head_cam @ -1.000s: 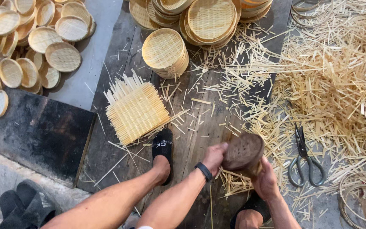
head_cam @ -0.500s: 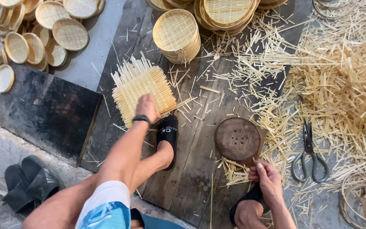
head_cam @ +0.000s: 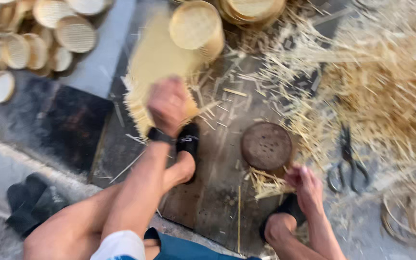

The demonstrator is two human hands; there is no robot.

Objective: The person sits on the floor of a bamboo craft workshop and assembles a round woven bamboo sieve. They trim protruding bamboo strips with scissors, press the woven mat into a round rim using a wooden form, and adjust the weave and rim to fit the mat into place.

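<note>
Left hand (head_cam: pixel 168 103) outstretched, right hand (head_cam: pixel 305 183) low

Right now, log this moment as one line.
left hand: on woven bamboo mat | right hand: at bamboo strips beside round dark block | scissors: on ground, untouched

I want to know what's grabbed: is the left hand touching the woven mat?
Touching. The head view shows the left hand pressed onto the blurred mat, covering its lower edge.
</note>
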